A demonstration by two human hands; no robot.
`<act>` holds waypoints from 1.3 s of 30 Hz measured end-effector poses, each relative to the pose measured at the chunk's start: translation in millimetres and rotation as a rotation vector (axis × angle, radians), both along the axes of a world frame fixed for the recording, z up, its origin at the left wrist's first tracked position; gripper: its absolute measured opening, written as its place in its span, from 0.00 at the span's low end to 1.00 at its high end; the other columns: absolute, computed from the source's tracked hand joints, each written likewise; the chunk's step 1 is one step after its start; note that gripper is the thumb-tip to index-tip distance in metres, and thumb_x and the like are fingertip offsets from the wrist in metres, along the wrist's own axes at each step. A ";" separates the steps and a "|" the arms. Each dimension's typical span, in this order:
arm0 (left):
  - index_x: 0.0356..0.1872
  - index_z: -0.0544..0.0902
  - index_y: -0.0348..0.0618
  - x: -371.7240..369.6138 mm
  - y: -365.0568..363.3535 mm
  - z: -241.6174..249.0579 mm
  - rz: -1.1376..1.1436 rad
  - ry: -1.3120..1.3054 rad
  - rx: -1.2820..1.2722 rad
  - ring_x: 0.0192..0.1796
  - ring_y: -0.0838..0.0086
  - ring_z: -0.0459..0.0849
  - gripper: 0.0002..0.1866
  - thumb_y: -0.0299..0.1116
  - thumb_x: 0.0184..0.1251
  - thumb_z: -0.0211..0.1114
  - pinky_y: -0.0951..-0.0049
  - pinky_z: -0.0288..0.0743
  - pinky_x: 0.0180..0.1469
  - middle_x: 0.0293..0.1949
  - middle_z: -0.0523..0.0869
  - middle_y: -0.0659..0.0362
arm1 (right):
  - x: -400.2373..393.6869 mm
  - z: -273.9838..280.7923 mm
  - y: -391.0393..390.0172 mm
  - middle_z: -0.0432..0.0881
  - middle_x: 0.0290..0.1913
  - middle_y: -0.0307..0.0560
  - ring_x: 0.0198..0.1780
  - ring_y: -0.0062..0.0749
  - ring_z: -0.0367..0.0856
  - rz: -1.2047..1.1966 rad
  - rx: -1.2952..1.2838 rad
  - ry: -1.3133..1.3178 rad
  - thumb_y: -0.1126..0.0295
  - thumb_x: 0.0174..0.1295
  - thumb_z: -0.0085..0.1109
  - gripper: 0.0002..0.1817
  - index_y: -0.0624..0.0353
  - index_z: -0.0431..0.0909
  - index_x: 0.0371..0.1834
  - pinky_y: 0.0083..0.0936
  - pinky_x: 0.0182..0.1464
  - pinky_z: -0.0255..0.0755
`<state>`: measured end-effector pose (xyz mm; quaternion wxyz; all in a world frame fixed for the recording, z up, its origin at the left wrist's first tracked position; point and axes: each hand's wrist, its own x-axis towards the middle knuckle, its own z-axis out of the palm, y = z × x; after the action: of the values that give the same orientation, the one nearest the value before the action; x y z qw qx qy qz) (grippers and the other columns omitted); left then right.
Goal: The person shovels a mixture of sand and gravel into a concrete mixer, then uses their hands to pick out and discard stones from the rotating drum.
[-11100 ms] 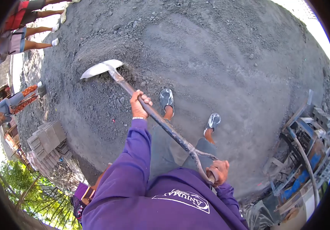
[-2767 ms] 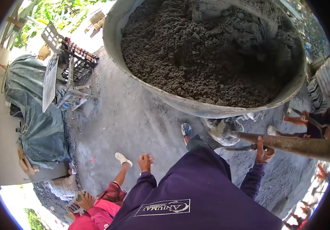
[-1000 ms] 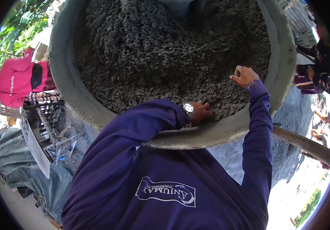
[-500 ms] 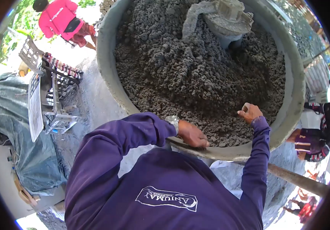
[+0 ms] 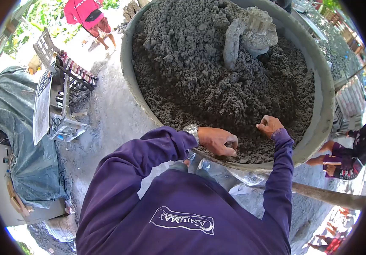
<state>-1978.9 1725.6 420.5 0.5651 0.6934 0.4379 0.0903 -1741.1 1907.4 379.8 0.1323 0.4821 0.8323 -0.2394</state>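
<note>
A wide round mixing pan in front of me holds a heap of damp, crumbly grey cement mix. A mortar-caked mixer hub with a curved arm rises from the heap at the far side. My left hand, with a metal watch at the wrist, is curled over the near rim. Something dark, perhaps a bit of mix, shows between its thumb and fingers. Just over the mix to the right, my right hand has its fingers bent together; whatever they may hold is hidden.
A wooden pole extends right from beneath the pan. Left are a cluttered metal frame and a draped tarpaulin. A person in a pink shirt stands far left; another person is at right.
My left hand has lifted slightly from the near rim and curled its fingers. My right hand has shifted a little left. The view has moved, and the mixer arm shows at a different angle.
</note>
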 end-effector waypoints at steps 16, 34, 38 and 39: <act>0.55 0.75 0.45 13.8 -54.6 4.7 0.506 -0.109 0.351 0.43 0.59 0.83 0.21 0.42 0.65 0.63 0.61 0.75 0.46 0.40 0.84 0.51 | -3.8 9.0 -17.7 0.84 0.38 0.55 0.43 0.50 0.82 0.114 0.006 0.089 0.51 0.57 0.63 0.20 0.58 0.79 0.39 0.42 0.47 0.75; 0.60 0.75 0.41 -291.0 -83.3 40.5 1.622 -0.260 0.719 0.24 0.84 0.80 0.22 0.43 0.72 0.60 0.85 0.68 0.21 0.30 0.83 0.63 | -42.5 99.1 -106.8 0.80 0.27 0.36 0.25 0.15 0.73 -0.530 0.471 0.990 0.67 0.67 0.61 0.08 0.61 0.80 0.37 0.13 0.27 0.67; 0.59 0.75 0.43 -348.0 -62.5 24.7 1.509 -0.181 0.732 0.26 0.85 0.79 0.21 0.41 0.70 0.62 0.84 0.70 0.22 0.31 0.81 0.63 | -115.1 93.1 -163.7 0.80 0.28 0.40 0.24 0.16 0.73 -0.533 0.547 1.005 0.68 0.66 0.61 0.08 0.63 0.80 0.38 0.14 0.27 0.68; 0.59 0.75 0.43 -363.4 -54.5 18.6 1.509 -0.191 0.710 0.26 0.85 0.79 0.21 0.41 0.70 0.62 0.84 0.70 0.22 0.31 0.81 0.63 | -129.0 85.9 -172.7 0.80 0.28 0.40 0.24 0.16 0.72 -0.555 0.525 1.020 0.69 0.66 0.61 0.08 0.64 0.80 0.38 0.15 0.27 0.67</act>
<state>-2342.3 1671.0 439.1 0.1359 0.3406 0.6801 0.6349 -1870.1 1734.6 465.7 -0.4701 0.5214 0.6658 -0.2525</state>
